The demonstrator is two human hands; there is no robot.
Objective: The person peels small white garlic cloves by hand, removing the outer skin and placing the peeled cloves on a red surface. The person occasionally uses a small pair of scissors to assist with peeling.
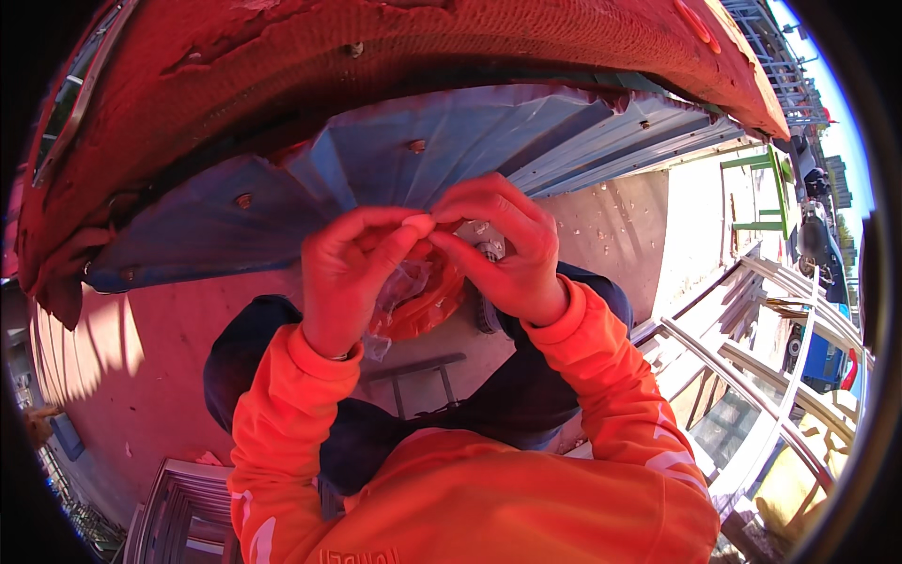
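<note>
My left hand (pixel 343 268) and my right hand (pixel 515 249) meet fingertip to fingertip in front of the blue corrugated metal sheet (pixel 413 150). Both are closed in a pinch of thumb and forefinger. Whatever lies between the fingertips is too small to make out. Beneath them, an orange-red basin (pixel 423 315) stands low between my legs. Some clear crumpled plastic (pixel 399 291) lies at its left side, partly hidden by my left hand.
A red cover with a torn surface (pixel 282 56) hangs over the sheet. White frames (pixel 752 376) are stacked at the right, with a green metal stand (pixel 778 193) beyond. Grey frames (pixel 178 512) lie at the lower left. A dark bar frame (pixel 413 371) is below the basin.
</note>
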